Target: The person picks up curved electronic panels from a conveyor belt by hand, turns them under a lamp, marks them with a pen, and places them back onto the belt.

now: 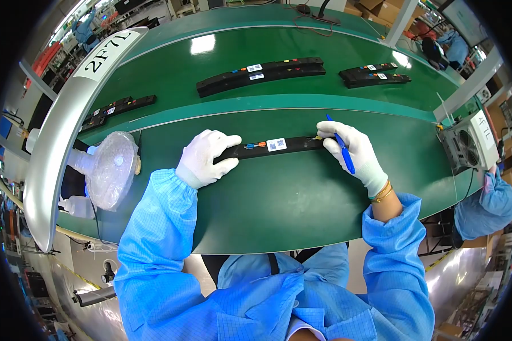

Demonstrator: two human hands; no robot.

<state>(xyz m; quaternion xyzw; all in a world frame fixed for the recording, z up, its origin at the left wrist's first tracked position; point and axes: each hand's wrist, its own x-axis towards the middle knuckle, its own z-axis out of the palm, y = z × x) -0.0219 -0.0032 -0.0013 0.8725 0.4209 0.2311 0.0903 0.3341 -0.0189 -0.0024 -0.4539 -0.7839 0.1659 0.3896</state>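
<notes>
Head view looks down on a green work surface, where a slim black bar lies crosswise between two white-gloved hands. On its upper face sit a white label with two square codes and, to the left of that, small blue and orange pieces. At the bar's left end is the left hand, thumb and forefinger parted, with the end between them; whether they press on it I cannot tell. The right hand holds a blue pen slanting across its fingers, while its fingertips reach the bar's right end beside a small yellowish piece; how firmly they touch it is unclear. Beyond a raised green strip, more black bars lie on the far surface: a long curved-looking pair near the middle, a shorter group to the right and another group to the left. Near the left edge stands a round object wrapped in clear plastic, beside a silver arm marked 2F7L; at the right is a white fan unit.
</notes>
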